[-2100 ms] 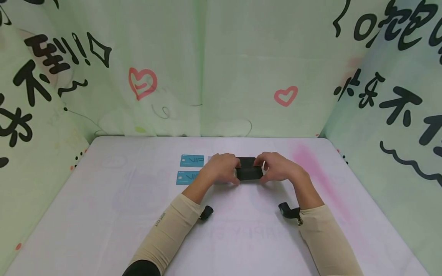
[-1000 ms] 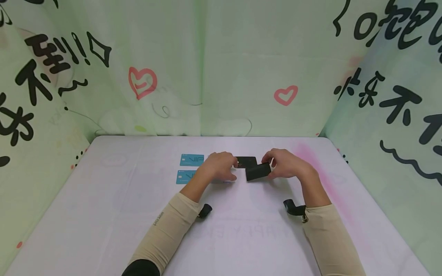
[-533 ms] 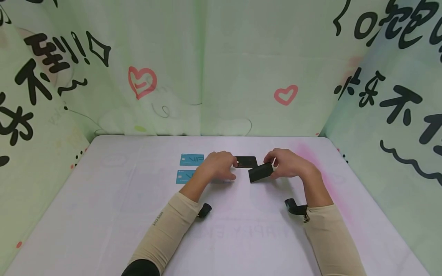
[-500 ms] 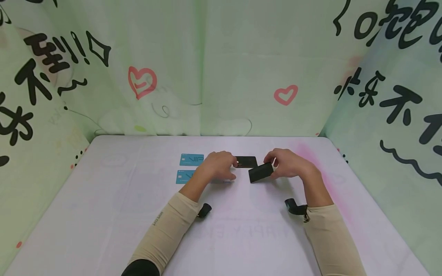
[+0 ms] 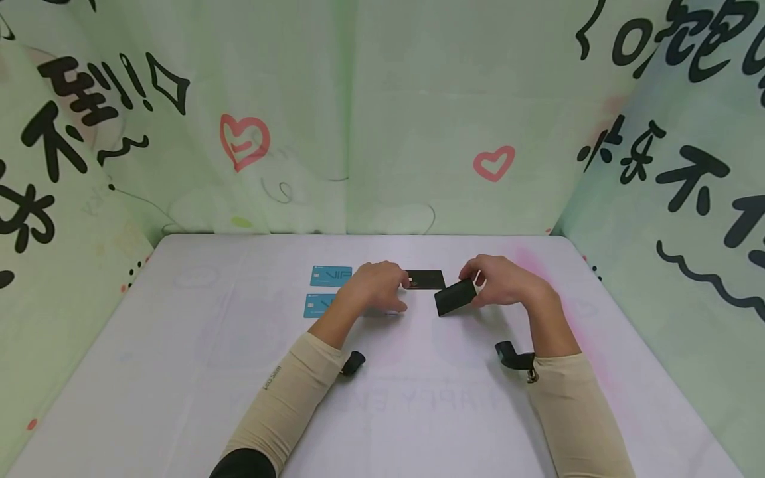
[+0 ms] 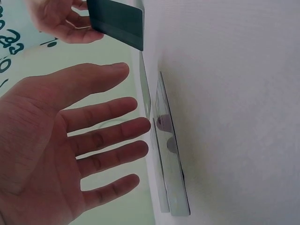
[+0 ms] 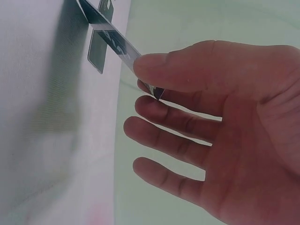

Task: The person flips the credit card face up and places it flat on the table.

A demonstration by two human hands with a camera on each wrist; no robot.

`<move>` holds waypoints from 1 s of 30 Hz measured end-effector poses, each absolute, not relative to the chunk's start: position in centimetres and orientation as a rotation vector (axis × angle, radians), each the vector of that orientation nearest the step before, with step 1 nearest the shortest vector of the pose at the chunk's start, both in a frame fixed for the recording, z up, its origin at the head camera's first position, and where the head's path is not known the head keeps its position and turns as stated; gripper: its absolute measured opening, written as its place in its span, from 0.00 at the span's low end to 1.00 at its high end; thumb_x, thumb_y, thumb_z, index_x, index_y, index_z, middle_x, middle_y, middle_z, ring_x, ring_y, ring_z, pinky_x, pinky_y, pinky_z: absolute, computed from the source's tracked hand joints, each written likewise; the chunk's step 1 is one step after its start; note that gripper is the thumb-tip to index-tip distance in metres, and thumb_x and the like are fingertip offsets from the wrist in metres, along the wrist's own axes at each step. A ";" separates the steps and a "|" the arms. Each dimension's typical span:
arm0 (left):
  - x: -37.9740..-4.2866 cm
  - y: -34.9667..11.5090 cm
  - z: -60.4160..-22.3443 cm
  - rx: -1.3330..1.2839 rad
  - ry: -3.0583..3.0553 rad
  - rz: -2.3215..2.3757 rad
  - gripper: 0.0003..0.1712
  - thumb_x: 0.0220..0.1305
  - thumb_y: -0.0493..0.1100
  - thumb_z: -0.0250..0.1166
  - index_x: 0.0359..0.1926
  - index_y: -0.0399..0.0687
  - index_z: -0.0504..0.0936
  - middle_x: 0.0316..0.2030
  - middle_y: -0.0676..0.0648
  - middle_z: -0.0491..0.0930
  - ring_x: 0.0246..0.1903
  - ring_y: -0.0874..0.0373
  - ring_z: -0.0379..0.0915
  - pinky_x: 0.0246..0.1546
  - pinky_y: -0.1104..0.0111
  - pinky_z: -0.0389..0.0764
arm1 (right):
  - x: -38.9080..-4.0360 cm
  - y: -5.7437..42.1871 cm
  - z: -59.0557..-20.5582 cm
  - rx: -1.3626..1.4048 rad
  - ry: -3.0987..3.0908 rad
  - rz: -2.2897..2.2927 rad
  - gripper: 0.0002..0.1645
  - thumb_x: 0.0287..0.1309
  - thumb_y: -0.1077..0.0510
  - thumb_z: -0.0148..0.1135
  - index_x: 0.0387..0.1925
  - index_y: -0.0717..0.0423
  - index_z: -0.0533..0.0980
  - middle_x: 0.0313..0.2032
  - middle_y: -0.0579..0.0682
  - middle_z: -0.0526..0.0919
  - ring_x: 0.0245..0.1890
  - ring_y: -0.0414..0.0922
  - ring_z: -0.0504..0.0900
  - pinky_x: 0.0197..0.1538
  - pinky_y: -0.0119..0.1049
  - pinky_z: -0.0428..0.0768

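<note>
My right hand [image 5: 505, 282] pinches a black card [image 5: 455, 297] between thumb and fingers; the card tilts just above the table. Its far edge comes close to a second black card [image 5: 427, 279] lying flat behind it. In the right wrist view the held card [image 7: 121, 47] slants down from my thumb. My left hand [image 5: 378, 289] hovers with its fingers straight and spread. It holds nothing, as the left wrist view shows. Flat cards [image 6: 173, 178] lie beyond its fingertips; whether they touch, I cannot tell. In the head view this hand hides much of them.
Two blue cards marked VIP, a rear one [image 5: 331, 275] and a front one [image 5: 318, 306], lie left of my left hand, the front one partly covered by it. The white table [image 5: 418, 411] meets a pale green curtain [image 5: 418, 119] at the back.
My right hand has drawn the front black card to the right and turned it at an angle, uncovering the one behind. My left hand has let go of that card's left end and stays near its place.
</note>
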State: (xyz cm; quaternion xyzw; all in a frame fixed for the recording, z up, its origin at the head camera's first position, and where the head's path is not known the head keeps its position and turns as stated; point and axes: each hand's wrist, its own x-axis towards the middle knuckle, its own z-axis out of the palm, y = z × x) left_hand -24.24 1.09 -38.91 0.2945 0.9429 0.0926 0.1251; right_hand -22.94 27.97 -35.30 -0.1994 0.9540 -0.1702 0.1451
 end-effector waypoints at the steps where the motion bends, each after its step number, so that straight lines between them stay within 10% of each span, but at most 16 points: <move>1: -24.2 1.1 -38.9 0.861 2.744 0.269 0.26 0.65 0.53 0.72 0.62 0.52 0.85 0.58 0.50 0.85 0.55 0.55 0.80 0.63 0.50 0.76 | -22.9 28.0 -35.2 -0.576 2.750 -0.493 0.28 0.47 0.62 0.76 0.53 0.61 0.81 0.46 0.55 0.84 0.49 0.56 0.81 0.51 0.47 0.79; 18: -24.3 0.8 -38.6 0.858 2.732 0.263 0.26 0.65 0.54 0.71 0.62 0.53 0.84 0.38 0.53 0.81 0.40 0.57 0.73 0.55 0.54 0.78 | -22.4 27.9 -34.6 -0.608 2.741 -0.540 0.29 0.50 0.63 0.75 0.56 0.62 0.79 0.46 0.56 0.84 0.51 0.56 0.81 0.52 0.47 0.78; 30: -24.4 0.9 -38.8 0.865 2.715 0.264 0.26 0.65 0.54 0.71 0.63 0.53 0.84 0.42 0.52 0.83 0.41 0.57 0.74 0.56 0.54 0.78 | -22.5 27.9 -34.6 -0.614 2.755 -0.545 0.29 0.52 0.62 0.75 0.58 0.61 0.79 0.48 0.55 0.84 0.52 0.55 0.81 0.51 0.45 0.80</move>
